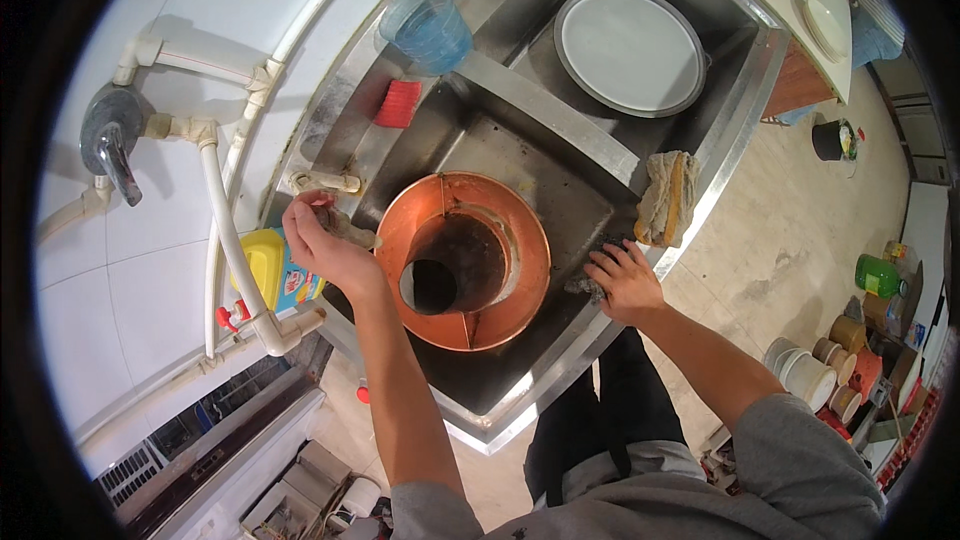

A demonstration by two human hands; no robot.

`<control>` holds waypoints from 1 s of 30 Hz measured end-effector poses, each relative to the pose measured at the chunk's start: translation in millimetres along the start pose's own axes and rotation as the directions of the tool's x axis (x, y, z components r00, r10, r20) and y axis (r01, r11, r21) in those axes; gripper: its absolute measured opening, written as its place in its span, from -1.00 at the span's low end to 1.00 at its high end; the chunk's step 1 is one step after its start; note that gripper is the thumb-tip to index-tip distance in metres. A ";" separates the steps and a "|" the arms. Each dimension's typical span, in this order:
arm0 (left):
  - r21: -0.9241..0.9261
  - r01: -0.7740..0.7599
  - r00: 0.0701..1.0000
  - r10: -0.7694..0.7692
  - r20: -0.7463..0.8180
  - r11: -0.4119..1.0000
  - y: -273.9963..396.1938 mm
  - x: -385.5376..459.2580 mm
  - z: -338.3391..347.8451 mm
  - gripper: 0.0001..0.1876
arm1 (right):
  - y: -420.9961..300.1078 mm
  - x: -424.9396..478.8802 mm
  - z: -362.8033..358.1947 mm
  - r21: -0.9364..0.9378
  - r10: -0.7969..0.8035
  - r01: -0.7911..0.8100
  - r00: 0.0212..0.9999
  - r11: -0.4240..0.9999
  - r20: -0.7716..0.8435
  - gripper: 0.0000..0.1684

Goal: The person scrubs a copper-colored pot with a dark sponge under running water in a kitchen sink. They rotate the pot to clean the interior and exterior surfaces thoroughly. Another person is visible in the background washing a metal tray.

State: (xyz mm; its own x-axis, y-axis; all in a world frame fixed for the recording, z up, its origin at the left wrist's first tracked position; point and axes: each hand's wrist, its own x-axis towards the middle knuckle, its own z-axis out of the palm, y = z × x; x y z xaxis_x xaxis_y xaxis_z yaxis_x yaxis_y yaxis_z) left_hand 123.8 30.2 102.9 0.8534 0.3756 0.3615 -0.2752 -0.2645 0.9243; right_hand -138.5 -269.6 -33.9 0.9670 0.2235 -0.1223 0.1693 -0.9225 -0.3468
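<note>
A copper hot pot with a dark central chimney and thin dividers sits in the near basin of a stainless steel sink. To its left, my left hand is curled around a worn tap, whose spout points at the pot's rim. My right hand is at the basin's right edge, its fingers over a dark steel wool scourer. Part of the scourer is hidden under the fingers. Just beyond that hand, a folded grey and yellow cloth lies over the sink rim.
A round, light grey lid or tray stands in the far basin. On the back ledge are a blue plastic measuring jug and a red sponge. White pipes and a yellow-capped container line the left side. Buckets stand on the floor at right.
</note>
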 end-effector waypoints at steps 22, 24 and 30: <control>0.603 -0.100 0.853 -0.245 0.461 0.791 -50.2 -202.0 -160.2 -0.53 | 0.3 -3.0 0.7 -0.009 0.018 -0.018 1.000 1.000 0.010 -0.26; 0.564 -0.238 0.694 -0.267 0.668 0.791 -52.9 -196.9 -172.6 -0.56 | -0.1 -0.7 -2.0 0.010 0.017 -0.017 1.000 1.000 0.012 -0.28; 0.605 -0.541 0.541 -0.309 0.782 0.584 -56.2 -219.9 -152.2 -0.34 | 2.1 -2.6 2.9 -0.003 0.018 -0.018 1.000 1.000 -0.015 -0.33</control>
State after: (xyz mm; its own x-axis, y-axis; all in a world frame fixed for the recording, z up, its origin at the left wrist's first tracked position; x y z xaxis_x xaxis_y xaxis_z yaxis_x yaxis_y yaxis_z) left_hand -115.8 97.6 -9.8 0.8929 -0.4103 -0.1857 -0.3551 -0.8949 0.2702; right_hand -141.2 -271.3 -37.0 0.9727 0.2019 -0.1144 0.1523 -0.9272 -0.3421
